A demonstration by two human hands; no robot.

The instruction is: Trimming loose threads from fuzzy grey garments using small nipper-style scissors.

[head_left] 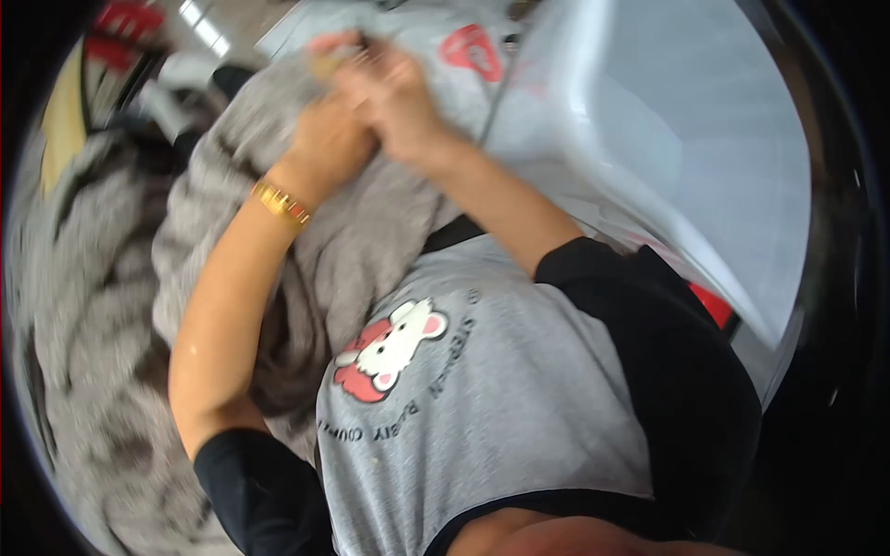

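My left hand (pixel 336 139), with a gold watch (pixel 282 203) at its wrist, rests against a thick grey plush fabric (pixel 371 232). My right hand (pixel 394 102) crosses over it and hides its fingers. The two hands touch near the top of the head view, where motion smears them. At the right hand's curled fingertips there is a small dark and yellowish thing, too blurred to name. The fabric bunches in heavy folds beneath both hands and hangs down the left side, over my lap.
A large white, smooth-edged panel or machine housing (pixel 695 139) stands close on the right. Behind my hands lies a pale surface (pixel 422 37) with a red mark on it. More grey plush (pixel 102 371) is heaped at the far left, near a yellow board edge (pixel 65 125).
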